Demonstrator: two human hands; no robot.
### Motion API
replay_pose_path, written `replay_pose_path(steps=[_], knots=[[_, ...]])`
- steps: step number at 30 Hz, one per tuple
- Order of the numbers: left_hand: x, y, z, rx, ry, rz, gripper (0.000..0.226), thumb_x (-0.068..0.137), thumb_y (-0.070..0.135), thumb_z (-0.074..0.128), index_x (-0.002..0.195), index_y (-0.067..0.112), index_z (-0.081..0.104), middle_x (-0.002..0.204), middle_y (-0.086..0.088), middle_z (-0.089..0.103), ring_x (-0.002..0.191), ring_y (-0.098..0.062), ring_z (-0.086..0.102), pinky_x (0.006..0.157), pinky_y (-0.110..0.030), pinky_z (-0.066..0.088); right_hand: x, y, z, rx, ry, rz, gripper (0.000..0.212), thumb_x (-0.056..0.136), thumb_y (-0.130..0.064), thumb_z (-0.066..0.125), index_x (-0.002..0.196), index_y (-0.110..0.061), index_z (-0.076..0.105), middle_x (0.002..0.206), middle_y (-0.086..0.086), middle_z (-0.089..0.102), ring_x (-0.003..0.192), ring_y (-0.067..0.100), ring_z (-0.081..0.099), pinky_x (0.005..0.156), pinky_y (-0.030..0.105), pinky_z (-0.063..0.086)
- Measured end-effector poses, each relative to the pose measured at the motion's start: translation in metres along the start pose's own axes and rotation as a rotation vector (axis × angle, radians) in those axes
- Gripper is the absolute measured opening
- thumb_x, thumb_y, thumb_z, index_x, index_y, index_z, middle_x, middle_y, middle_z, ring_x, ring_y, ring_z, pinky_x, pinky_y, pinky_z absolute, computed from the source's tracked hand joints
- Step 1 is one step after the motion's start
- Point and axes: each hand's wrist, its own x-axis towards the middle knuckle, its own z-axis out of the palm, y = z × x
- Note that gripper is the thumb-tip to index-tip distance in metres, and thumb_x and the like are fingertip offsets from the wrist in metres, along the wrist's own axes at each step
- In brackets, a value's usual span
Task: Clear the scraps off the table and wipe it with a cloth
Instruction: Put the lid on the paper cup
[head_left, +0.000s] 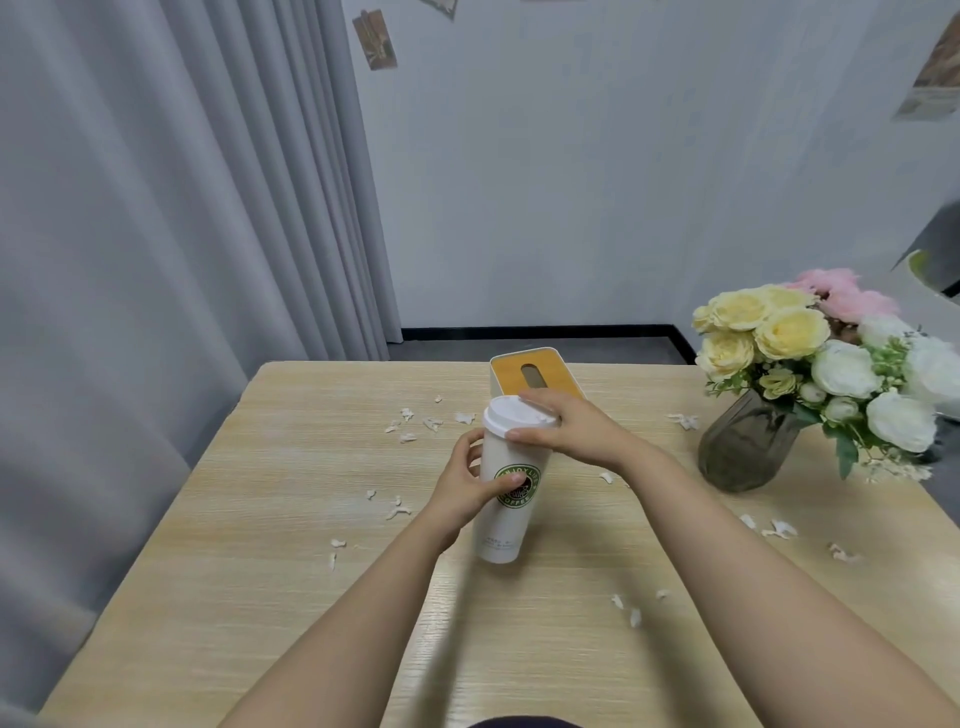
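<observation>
A tall white paper coffee cup (503, 525) with a green round logo stands in the middle of the light wooden table (249, 597). My left hand (464, 488) grips the cup's side, thumb across the logo. My right hand (569, 427) holds the white lid (511, 413) on top, fingers curled over its rim. Several small white paper scraps lie scattered on the table, a cluster to the left behind the cup (415, 423), some at the front right (626, 608) and some at the right (776, 529). No cloth is in view.
A white tissue box with a yellow top (530, 371) stands just behind the cup. A grey glass vase (743, 447) with yellow, white and pink flowers stands at the right edge. Grey curtains hang on the left.
</observation>
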Motion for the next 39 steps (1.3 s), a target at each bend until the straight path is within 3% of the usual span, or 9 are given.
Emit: replay_pose_path(steps=[5, 10, 18, 22, 25, 28, 31, 36, 39], knots=[[-0.001, -0.003, 0.006, -0.048, 0.006, -0.012, 0.069, 0.057, 0.028, 0.08, 0.116, 0.036, 0.044, 0.12, 0.007, 0.055, 0.103, -0.008, 0.059, 0.081, -0.026, 0.049, -0.003, 0.008, 0.003, -0.018, -0.003, 0.004, 0.069, 0.084, -0.055, 0.056, 0.141, -0.02, 0.041, 0.149, -0.007, 0.03, 0.136, 0.013, 0.03, 0.111, 0.031, 0.026], [-0.001, -0.013, 0.007, -0.06, -0.019, -0.019, 0.071, 0.055, 0.03, 0.082, 0.116, 0.035, 0.046, 0.121, 0.008, 0.055, 0.104, -0.007, 0.059, 0.08, -0.025, 0.05, -0.009, 0.022, 0.008, 0.064, -0.009, 0.019, 0.059, 0.09, -0.048, 0.051, 0.142, -0.021, 0.039, 0.153, -0.006, 0.025, 0.14, 0.01, 0.023, 0.111, 0.027, 0.018], [0.008, -0.027, 0.01, 0.01, -0.023, -0.023, 0.072, 0.067, 0.021, 0.082, 0.127, 0.022, 0.043, 0.132, 0.005, 0.049, 0.117, -0.011, 0.05, 0.085, -0.023, 0.044, -0.012, 0.03, 0.023, 0.063, 0.097, 0.041, 0.066, 0.084, -0.05, 0.06, 0.14, -0.02, 0.042, 0.147, -0.006, 0.032, 0.133, 0.01, 0.033, 0.102, 0.021, 0.024], [0.007, -0.033, 0.007, -0.028, -0.033, -0.026, 0.068, 0.073, 0.01, 0.079, 0.129, 0.021, 0.042, 0.132, 0.003, 0.049, 0.114, -0.011, 0.053, 0.083, -0.023, 0.048, -0.015, 0.036, 0.031, 0.064, 0.112, 0.02, 0.067, 0.083, -0.048, 0.062, 0.14, -0.02, 0.042, 0.144, -0.01, 0.033, 0.128, 0.004, 0.032, 0.1, 0.019, 0.023], [0.004, -0.038, 0.007, -0.067, -0.027, -0.019, 0.074, 0.065, 0.015, 0.083, 0.127, 0.023, 0.043, 0.13, 0.004, 0.05, 0.113, -0.008, 0.053, 0.082, -0.021, 0.048, -0.018, 0.038, 0.036, 0.09, 0.133, 0.004, 0.065, 0.084, -0.04, 0.065, 0.14, -0.016, 0.041, 0.144, -0.01, 0.034, 0.121, -0.002, 0.029, 0.099, 0.015, 0.02], [0.002, -0.043, 0.006, -0.092, -0.027, -0.031, 0.074, 0.06, 0.015, 0.082, 0.122, 0.028, 0.043, 0.126, 0.011, 0.05, 0.114, -0.006, 0.051, 0.083, -0.02, 0.047, -0.02, 0.042, 0.042, 0.121, 0.137, 0.022, 0.069, 0.081, -0.039, 0.069, 0.141, -0.016, 0.04, 0.145, -0.01, 0.034, 0.127, 0.001, 0.029, 0.103, 0.018, 0.022], [-0.001, -0.046, 0.003, -0.077, -0.04, -0.064, 0.073, 0.071, -0.001, 0.077, 0.125, 0.028, 0.039, 0.123, 0.015, 0.048, 0.118, -0.01, 0.047, 0.083, -0.018, 0.045, -0.021, 0.042, 0.05, 0.117, 0.118, 0.03, 0.071, 0.08, -0.038, 0.071, 0.141, -0.018, 0.04, 0.142, -0.013, 0.034, 0.128, 0.001, 0.029, 0.105, 0.02, 0.023], [-0.004, -0.045, -0.001, -0.03, -0.041, -0.09, 0.076, 0.074, -0.003, 0.074, 0.13, 0.028, 0.033, 0.126, 0.012, 0.043, 0.119, -0.011, 0.041, 0.094, -0.028, 0.039, -0.023, 0.04, 0.056, 0.198, 0.152, 0.024, 0.051, 0.091, -0.038, 0.055, 0.138, -0.02, 0.045, 0.143, -0.009, 0.039, 0.13, 0.005, 0.035, 0.113, 0.035, 0.029], [-0.006, -0.042, -0.006, -0.003, -0.101, -0.111, 0.075, 0.076, -0.005, 0.071, 0.129, 0.032, 0.033, 0.133, 0.01, 0.041, 0.124, -0.011, 0.041, 0.099, -0.032, 0.04, -0.027, 0.043, 0.059, 0.203, 0.177, 0.031, 0.047, 0.092, -0.035, 0.055, 0.137, -0.023, 0.046, 0.142, -0.013, 0.04, 0.13, 0.004, 0.035, 0.112, 0.031, 0.03]])
